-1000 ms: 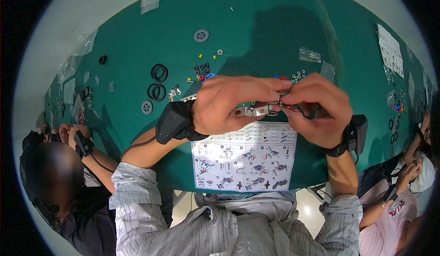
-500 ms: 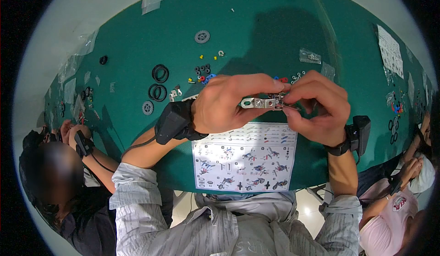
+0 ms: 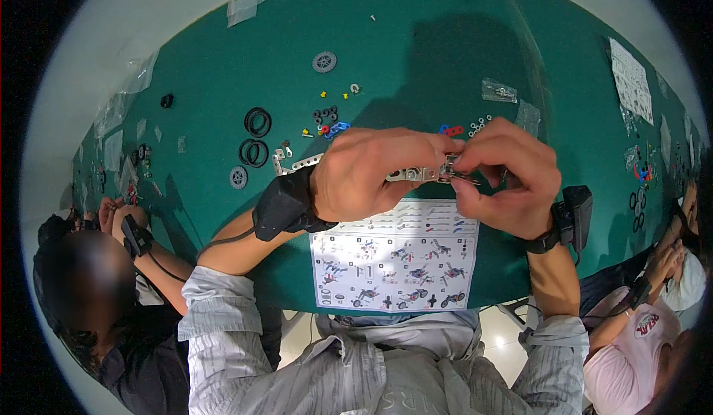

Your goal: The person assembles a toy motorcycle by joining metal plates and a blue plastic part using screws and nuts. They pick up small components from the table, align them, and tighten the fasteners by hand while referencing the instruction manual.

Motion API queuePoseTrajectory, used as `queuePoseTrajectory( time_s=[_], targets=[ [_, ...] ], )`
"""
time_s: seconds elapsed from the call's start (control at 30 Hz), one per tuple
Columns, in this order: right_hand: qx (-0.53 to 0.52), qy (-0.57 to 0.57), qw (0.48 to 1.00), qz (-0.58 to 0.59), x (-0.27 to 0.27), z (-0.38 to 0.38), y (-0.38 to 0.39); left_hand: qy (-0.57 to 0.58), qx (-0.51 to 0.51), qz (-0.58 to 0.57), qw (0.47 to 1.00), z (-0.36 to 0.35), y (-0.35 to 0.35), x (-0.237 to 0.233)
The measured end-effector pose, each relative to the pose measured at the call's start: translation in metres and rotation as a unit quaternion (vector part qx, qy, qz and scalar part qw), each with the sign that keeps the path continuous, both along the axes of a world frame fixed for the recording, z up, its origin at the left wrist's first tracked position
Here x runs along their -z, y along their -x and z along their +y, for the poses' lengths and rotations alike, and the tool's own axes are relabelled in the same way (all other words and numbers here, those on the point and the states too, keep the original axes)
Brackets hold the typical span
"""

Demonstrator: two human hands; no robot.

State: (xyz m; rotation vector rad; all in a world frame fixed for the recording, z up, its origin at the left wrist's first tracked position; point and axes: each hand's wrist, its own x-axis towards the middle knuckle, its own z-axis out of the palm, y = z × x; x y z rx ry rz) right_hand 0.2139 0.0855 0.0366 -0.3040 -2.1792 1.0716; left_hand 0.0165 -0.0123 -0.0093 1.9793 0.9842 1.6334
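Shifted metal assembly (image 3: 425,174) — holed, shiny, left hand (image 3: 371,170), right hand (image 3: 512,177) pinching

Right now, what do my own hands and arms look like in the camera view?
Your left hand and right hand are gloveless. Each wrist carries a boxy black device on a black strap, with a thin dark cable. Your light grey, faintly striped sleeves are rolled up; I can make out no lettering on them.
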Motion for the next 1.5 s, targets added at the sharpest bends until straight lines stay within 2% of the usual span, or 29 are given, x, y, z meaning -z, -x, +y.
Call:
queuePoseTrajectory(
  time_s=[0.27, 0.37, 0.47, 0.67, 0.77, 0.87, 0.97, 1.17, 1.27, 1.5],
  targets=[
    [-0.022, -0.018, 1.0, 0.006, 0.001, 0.002, -0.001, 0.038, 0.012, -0.027, 0.999, -0.005, -0.006, -0.001],
    [-0.024, -0.002, 1.0, 0.002, 0.0, 0.001, -0.002, 0.067, 0.068, 0.011, 0.995, -0.006, 0.001, -0.006],
    [-0.004, 0.006, 1.0, 0.007, 0.0, -0.002, -0.002, 0.095, 0.076, 0.036, 0.992, -0.008, 0.005, -0.01],
    [0.032, -0.028, 0.999, 0.027, 0.0, -0.005, 0.0, 0.044, 0.055, 0.003, 0.997, -0.004, 0.001, -0.007],
    [0.023, -0.029, 0.999, 0.02, -0.002, -0.004, -0.001, 0.081, 0.088, 0.015, 0.993, -0.006, 0.007, -0.008],
    [0.011, -0.043, 0.999, 0.023, -0.003, -0.001, -0.001, 0.069, 0.087, 0.073, 0.991, -0.003, 0.011, -0.013],
    [0.003, -0.041, 0.999, 0.019, -0.004, 0.0, -0.001, 0.079, 0.101, 0.029, 0.991, -0.004, 0.01, -0.011],
    [0.005, -0.058, 0.998, 0.019, -0.004, 0.0, -0.002, 0.065, 0.076, 0.022, 0.995, -0.003, 0.007, -0.011],
    [0.011, -0.062, 0.998, 0.017, -0.005, -0.001, -0.002, 0.049, 0.059, 0.076, 0.994, -0.001, 0.008, -0.018],
    [-0.01, -0.055, 0.998, 0.012, -0.005, 0.001, -0.002, 0.035, 0.031, 0.104, 0.993, -0.002, 0.003, -0.024]
  ],
)
